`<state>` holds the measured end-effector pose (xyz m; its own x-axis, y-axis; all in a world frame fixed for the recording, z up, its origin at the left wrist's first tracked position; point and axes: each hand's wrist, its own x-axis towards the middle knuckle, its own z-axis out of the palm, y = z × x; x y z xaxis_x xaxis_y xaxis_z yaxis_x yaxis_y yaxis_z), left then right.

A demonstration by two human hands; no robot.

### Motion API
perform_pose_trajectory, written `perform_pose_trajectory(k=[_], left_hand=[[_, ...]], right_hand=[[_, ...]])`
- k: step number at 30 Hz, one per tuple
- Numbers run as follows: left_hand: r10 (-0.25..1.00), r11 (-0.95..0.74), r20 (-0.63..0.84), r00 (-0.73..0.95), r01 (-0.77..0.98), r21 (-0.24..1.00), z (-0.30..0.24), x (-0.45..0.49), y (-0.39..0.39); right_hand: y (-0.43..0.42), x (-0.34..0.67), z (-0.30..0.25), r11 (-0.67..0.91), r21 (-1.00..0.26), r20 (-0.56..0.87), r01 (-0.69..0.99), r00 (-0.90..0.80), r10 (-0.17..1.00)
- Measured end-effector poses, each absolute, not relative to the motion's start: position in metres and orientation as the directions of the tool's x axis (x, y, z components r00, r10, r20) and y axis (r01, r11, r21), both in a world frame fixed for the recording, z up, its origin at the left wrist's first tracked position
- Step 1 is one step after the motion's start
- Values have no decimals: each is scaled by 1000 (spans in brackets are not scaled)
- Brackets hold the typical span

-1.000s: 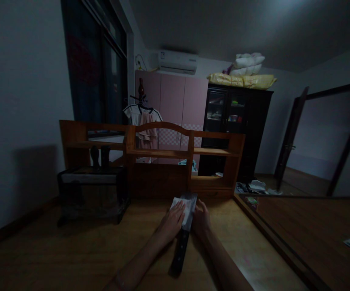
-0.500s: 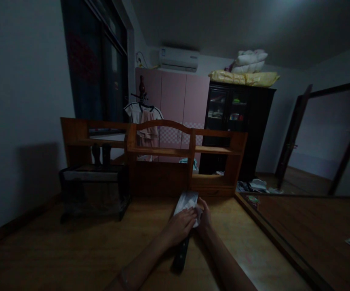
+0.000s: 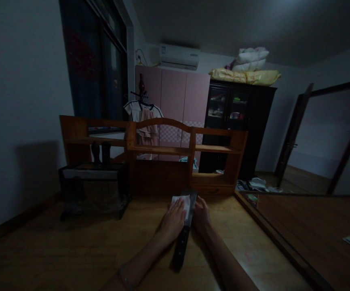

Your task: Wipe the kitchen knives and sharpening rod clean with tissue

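Note:
A cleaver with a dark handle (image 3: pixel 180 249) lies on the wooden desk (image 3: pixel 72 250), its blade pointing away from me. My left hand (image 3: pixel 173 221) lies flat on a white tissue (image 3: pixel 183 201) that covers the blade, fingers stretched out. My right hand (image 3: pixel 201 216) rests beside the blade's right edge, fingers together against it.
A wooden shelf unit (image 3: pixel 163 157) stands at the back of the desk. A dark glass-sided rack (image 3: pixel 93 188) sits on the left. The desk's right edge (image 3: pixel 272 238) drops to the floor. A pink wardrobe (image 3: pixel 175 109) and a dark cabinet (image 3: pixel 238 125) stand behind.
My left hand slid the tissue back toward me along the blade, then out again toward its far end. My right hand stayed beside the blade.

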<state>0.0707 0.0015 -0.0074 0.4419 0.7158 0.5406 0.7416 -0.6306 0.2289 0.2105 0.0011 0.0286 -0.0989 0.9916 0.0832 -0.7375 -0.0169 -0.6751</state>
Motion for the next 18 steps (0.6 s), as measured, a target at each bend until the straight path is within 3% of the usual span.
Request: perform_pose_trajectory(k=[4, 6, 12, 18], left_hand=[[572, -810, 496, 654, 547, 213, 2, 75, -5], [540, -835, 491, 684, 507, 213, 10, 78, -11], [597, -774, 509, 620, 612, 163, 24, 85, -23], [737, -634, 483, 472, 732, 252, 5, 71, -4]], right_hand=[[4, 213, 26, -111, -647, -1, -754, -145, 989], [7, 215, 26, -124, -623, -35, -772, -131, 991], [13, 217, 24, -112, -611, -28, -784, -120, 992], [2, 198, 18, -234, -655, 47, -718, -349, 936]])
